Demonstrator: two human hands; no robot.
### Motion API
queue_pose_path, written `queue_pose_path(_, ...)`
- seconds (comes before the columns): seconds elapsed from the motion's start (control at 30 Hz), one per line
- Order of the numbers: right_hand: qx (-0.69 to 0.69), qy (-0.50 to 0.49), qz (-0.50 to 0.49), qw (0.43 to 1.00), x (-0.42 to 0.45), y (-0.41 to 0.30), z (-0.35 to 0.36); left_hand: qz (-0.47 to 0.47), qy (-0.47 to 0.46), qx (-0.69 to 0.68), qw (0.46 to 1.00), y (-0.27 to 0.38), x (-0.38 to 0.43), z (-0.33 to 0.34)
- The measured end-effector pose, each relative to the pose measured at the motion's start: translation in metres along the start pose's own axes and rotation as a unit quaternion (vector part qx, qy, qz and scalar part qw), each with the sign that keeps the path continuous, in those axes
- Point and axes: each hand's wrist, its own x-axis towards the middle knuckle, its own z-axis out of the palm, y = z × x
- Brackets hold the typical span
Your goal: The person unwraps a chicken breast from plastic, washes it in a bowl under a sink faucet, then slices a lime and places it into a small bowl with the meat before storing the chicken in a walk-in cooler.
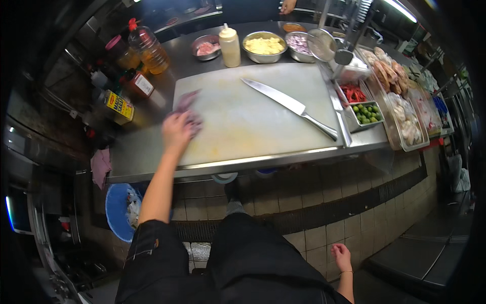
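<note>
My left hand (176,127) is at the left side of a white cutting board (228,125), gripping a blurred purplish cloth (193,121). The cloth lies against the board near its left edge. A chef's knife (277,97) rests diagonally on the board, its tip toward the far side and its steel handle at the near right. Beside the board's right edge lies a second long metal utensil (341,121). Low at my right side hangs my right hand (341,255), away from the table. Its fingers curl loosely and nothing shows in them.
Behind the board stand a squeeze bottle (230,47) and several steel bowls, one with yellow food (264,46). Seasoning bottles (150,53) crowd the left. On the right are red chillies (353,93), green limes (366,114) and meat trays (406,125). A blue bin (117,216) sits below left.
</note>
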Motion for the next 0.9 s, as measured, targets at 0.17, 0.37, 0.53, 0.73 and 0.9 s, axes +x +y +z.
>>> queue_pose_path(0.17, -0.028, -0.041, -0.141, 0.989, -0.009, -0.093, 0.025, -0.072, -0.036, -0.074, 0.994, 0.004, -0.142, -0.059)
queue_pose_path(0.37, -0.117, 0.037, -0.502, 0.856, 0.077, -0.312, 0.099, -0.107, 0.072, -0.104, 0.986, 0.109, -0.110, -0.048)
queue_pose_path(0.53, -0.295, 0.239, -0.567, 0.731, 0.178, -0.377, 0.130, -0.165, -0.150, -0.467, 0.856, 0.222, -0.084, 0.007)
queue_pose_path(0.73, -0.321, -0.055, -0.371, 0.869, 0.144, -0.400, 0.143, -0.389, -0.092, -0.820, 0.409, 0.213, -0.047, 0.035)
queue_pose_path(0.9, -0.157, -0.065, -0.402, 0.900, 0.071, -0.381, 0.164, -0.344, -0.158, -0.824, 0.421, 0.220, 0.001, 0.035)
